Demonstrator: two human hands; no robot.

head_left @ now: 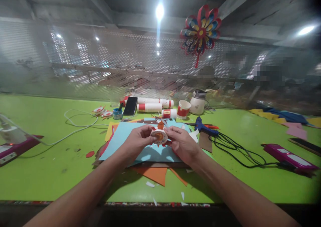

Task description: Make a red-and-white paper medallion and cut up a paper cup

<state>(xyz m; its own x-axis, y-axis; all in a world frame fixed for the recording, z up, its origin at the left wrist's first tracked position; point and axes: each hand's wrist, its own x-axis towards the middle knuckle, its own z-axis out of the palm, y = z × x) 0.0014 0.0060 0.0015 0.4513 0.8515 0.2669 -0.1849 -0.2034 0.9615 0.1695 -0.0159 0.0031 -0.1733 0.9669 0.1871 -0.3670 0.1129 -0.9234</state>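
Observation:
A small round paper craft animal [158, 137] is held between my two hands above a sheet of light blue paper [120, 146]. It has a white rim, a patterned disc and an orange head piece standing up at the top, with small red and orange points below. My left hand [139, 140] pinches its left edge between thumb and fingers. On the other side my right hand [184, 143] is closed on its right edge. More coloured paper lies beneath the blue sheet, with orange paper [152, 175] sticking out at the front.
A blue glue gun [207, 128] lies right, its black cable running to a purple power strip [291, 158]. Behind are paper cups [184, 109], a kettle [198, 103], a phone [130, 105] and a blue jar [117, 114]. Another power strip [15, 148] lies left. Paper scraps [150, 184] lie in front.

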